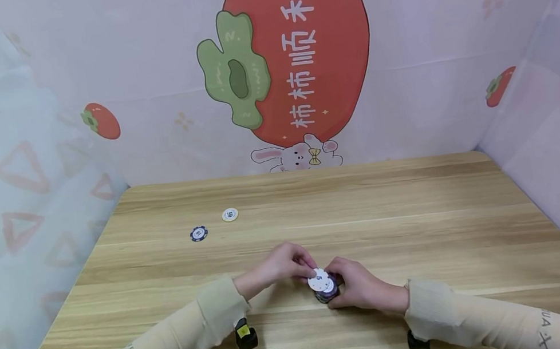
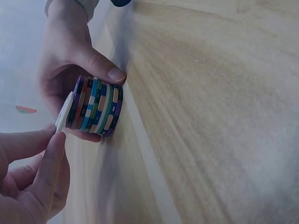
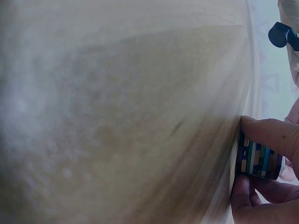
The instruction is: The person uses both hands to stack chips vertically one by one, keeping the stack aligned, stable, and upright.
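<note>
A stack of several poker chips [image 2: 99, 106] with dark, red, teal and green edges stands on the table. My right hand [image 1: 362, 287] grips this stack round its sides, thumb and fingers on opposite edges, also seen in the right wrist view around the stack [image 3: 256, 158]. Between thumb and fingers my left hand [image 1: 281, 267] pinches a white poker chip [image 1: 319, 280] marked 5. In the left wrist view the white chip [image 2: 64, 112] is tilted against or just over the top of the stack; whether they touch I cannot tell.
Farther back on the wooden table [image 1: 393, 213] lie a dark-rimmed poker chip [image 1: 198, 234] and a white and yellowish poker chip [image 1: 230, 215] marked 50, apart from each other. A printed cloth [image 1: 156, 85] hangs behind the table's back edge, with more cloth at both sides.
</note>
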`<action>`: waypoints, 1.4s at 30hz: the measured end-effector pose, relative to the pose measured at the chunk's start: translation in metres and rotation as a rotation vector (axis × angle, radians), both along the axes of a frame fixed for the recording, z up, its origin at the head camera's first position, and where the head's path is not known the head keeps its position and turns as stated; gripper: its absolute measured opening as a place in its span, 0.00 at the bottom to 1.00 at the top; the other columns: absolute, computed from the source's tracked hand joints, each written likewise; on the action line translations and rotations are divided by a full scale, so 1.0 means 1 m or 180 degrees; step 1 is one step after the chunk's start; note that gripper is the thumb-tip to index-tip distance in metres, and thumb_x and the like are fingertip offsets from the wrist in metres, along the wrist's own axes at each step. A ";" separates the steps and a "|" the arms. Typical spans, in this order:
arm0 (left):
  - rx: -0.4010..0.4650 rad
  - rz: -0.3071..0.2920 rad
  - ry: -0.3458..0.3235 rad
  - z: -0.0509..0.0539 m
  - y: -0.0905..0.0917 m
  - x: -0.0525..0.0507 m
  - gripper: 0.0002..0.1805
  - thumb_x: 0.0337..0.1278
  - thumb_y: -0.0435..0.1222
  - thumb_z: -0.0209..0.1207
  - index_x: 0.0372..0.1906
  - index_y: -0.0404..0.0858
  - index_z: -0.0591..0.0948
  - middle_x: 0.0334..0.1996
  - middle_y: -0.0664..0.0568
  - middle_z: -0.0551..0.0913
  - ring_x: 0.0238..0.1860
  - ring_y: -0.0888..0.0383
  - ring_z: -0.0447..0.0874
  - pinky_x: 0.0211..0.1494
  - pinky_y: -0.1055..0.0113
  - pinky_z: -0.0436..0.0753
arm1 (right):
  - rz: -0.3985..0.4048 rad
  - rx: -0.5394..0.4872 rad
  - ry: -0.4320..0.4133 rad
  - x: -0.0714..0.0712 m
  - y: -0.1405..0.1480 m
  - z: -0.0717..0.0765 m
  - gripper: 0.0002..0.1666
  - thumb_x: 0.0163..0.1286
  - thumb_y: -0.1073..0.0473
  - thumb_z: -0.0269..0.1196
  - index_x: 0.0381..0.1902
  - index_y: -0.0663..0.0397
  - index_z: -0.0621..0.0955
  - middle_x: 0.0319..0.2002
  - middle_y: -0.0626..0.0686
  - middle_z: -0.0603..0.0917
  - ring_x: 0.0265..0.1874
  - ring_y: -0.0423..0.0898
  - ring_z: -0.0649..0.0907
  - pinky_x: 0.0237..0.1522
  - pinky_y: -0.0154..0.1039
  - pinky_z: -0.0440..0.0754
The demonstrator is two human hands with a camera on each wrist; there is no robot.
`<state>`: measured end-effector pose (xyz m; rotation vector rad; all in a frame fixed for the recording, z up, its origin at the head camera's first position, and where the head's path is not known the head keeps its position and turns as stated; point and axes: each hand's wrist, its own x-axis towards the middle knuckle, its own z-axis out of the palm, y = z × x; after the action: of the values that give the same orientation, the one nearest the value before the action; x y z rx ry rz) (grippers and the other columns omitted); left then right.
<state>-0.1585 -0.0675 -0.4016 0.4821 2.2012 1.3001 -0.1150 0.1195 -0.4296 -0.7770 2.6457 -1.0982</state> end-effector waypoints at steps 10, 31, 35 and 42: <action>-0.0061 0.0006 0.0021 0.000 0.007 0.006 0.05 0.43 0.26 0.64 0.29 0.28 0.81 0.21 0.48 0.82 0.18 0.65 0.76 0.28 0.68 0.80 | -0.0031 -0.0028 -0.0023 0.001 0.000 0.001 0.24 0.35 0.64 0.75 0.35 0.58 0.80 0.33 0.45 0.76 0.34 0.40 0.75 0.38 0.33 0.74; -0.0605 -0.0435 0.1158 0.003 -0.004 -0.003 0.04 0.55 0.34 0.58 0.31 0.36 0.81 0.24 0.54 0.80 0.24 0.64 0.72 0.28 0.72 0.72 | -0.0014 0.0015 0.0088 0.001 0.000 0.000 0.26 0.35 0.63 0.75 0.36 0.60 0.80 0.34 0.45 0.76 0.35 0.42 0.76 0.40 0.35 0.74; -0.0765 -0.0611 0.1570 0.009 -0.016 -0.014 0.04 0.54 0.33 0.58 0.33 0.36 0.81 0.27 0.53 0.81 0.28 0.62 0.76 0.34 0.71 0.75 | -0.0006 0.0032 0.0087 0.001 -0.001 0.001 0.26 0.35 0.63 0.75 0.37 0.60 0.80 0.34 0.45 0.76 0.35 0.41 0.76 0.40 0.35 0.74; -0.1106 -0.0695 0.1997 0.015 -0.036 -0.031 0.07 0.54 0.32 0.58 0.37 0.34 0.80 0.32 0.51 0.82 0.34 0.59 0.78 0.40 0.67 0.77 | -0.0018 0.0011 0.0079 0.002 0.000 0.001 0.26 0.35 0.63 0.75 0.36 0.59 0.80 0.34 0.44 0.76 0.36 0.41 0.76 0.41 0.35 0.74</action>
<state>-0.1890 -0.1030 -0.3864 1.0631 2.7015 0.6781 -0.1132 0.1190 -0.4284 -0.7878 2.6711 -1.0921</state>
